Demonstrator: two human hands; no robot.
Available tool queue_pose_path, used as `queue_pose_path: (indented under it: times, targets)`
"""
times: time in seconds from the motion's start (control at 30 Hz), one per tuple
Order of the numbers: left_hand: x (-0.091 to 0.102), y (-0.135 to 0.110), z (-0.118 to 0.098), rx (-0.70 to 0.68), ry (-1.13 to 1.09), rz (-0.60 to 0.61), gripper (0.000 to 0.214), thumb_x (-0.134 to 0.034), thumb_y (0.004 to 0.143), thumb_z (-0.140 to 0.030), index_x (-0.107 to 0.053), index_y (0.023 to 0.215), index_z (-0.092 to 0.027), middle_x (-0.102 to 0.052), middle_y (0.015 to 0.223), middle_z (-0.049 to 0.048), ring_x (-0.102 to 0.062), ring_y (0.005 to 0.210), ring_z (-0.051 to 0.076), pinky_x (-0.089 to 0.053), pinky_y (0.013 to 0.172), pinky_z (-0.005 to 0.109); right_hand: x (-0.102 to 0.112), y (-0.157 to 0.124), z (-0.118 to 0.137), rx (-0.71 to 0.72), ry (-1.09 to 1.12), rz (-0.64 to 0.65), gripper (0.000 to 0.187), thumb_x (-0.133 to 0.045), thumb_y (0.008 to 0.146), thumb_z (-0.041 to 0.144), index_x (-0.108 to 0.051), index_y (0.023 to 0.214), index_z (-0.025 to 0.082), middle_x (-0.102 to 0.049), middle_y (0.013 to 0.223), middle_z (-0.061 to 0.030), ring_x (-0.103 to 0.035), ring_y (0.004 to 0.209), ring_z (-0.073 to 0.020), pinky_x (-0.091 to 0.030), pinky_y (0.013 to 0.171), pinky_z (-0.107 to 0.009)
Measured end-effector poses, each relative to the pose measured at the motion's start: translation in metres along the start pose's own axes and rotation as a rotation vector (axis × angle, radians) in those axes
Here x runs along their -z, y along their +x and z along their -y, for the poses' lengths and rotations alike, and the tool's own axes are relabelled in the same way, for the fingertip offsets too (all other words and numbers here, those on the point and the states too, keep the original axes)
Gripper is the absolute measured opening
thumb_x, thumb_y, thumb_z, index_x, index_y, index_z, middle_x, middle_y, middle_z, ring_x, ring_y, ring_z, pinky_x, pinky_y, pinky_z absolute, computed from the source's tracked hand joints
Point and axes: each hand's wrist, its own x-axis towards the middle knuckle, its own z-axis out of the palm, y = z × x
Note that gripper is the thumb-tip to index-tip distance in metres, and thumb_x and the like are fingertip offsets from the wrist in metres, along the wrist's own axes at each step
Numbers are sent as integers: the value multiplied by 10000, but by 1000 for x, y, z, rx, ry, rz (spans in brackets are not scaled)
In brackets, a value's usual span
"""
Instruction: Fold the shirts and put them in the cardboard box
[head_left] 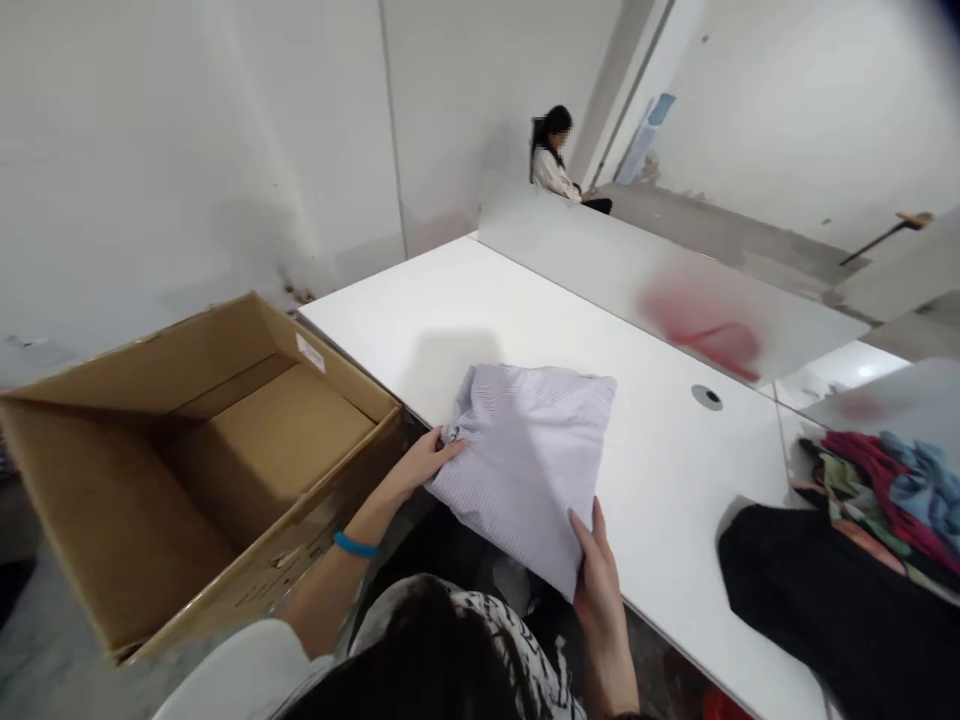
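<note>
A folded, finely striped pale lilac shirt (pixel 529 460) lies partly on the white table (pixel 660 480), with its near part held out past the table's front edge. My left hand (pixel 426 460) pinches the shirt's left side near a bunched bit of cloth. On the lower right side, my right hand (pixel 596 560) grips the shirt, its thumb on top and its fingers along the edge. To the left of the table stands an open cardboard box (pixel 360 440), its inner floor bare.
Black cloth (pixel 817 580) and a pile of coloured clothes (pixel 877 490) lie at the right. A frosted divider (pixel 585 250) runs along the table's far edge. Behind it sits a person (pixel 553 165). The table top has a round grey cable grommet (pixel 706 398).
</note>
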Motion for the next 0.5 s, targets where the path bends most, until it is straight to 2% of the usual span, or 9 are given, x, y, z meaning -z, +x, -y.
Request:
queue_pose_path:
  times: [0.03,0.1,0.2,0.33,0.4,0.5]
  targets:
    - [-2,-1,-2,-13,-25,-32,530,-643,687,-517,-559,1058,-148,-649,923,50,-598,878,195,-464,753,292,-4,-3,9,36,-55,-10,956,-641,721,530,-126,1494,301,-290,1508,-21,-456,1273,-239,-485,933,-332]
    - [-3,-7,-9,-19,-81,-105,550,-623,730,-441,-459,1172,-158,-587,769,-4,-563,701,142,-431,624,251,-15,-12,30,122,-142,12,927,-628,732,512,-127,1490,328,-271,1514,3,-466,1264,-241,-489,929,-334]
    - [13,-26,-28,-50,-146,-173,618,-593,766,-359,-334,1298,-184,-453,627,-68,-442,531,96,-333,508,211,-34,-25,66,222,-219,134,801,-622,740,493,-302,1451,308,-366,1472,-1,-466,1261,-260,-466,959,-357]
    - [54,-69,-66,-150,-47,-253,416,-586,770,-382,-558,1146,-206,-375,586,-56,-365,510,94,-275,472,222,-72,-30,116,294,-345,275,697,-657,722,464,-463,1366,277,-453,1416,-23,-430,1279,-283,-399,1021,-399]
    - [76,-94,-85,-175,-9,-388,371,-610,747,-390,-612,1078,-222,-391,578,-47,-363,504,99,-265,459,225,-100,-29,140,316,-412,381,670,-675,712,446,-495,1337,288,-472,1398,-24,-446,1257,-289,-404,1009,-411]
    - [105,-129,-103,-177,-71,-646,360,-659,702,-389,-623,1024,-231,-411,555,-50,-357,458,88,-248,417,209,-154,-31,171,315,-464,602,651,-686,703,425,-519,1316,285,-530,1328,-46,-527,1153,-291,-459,927,-426]
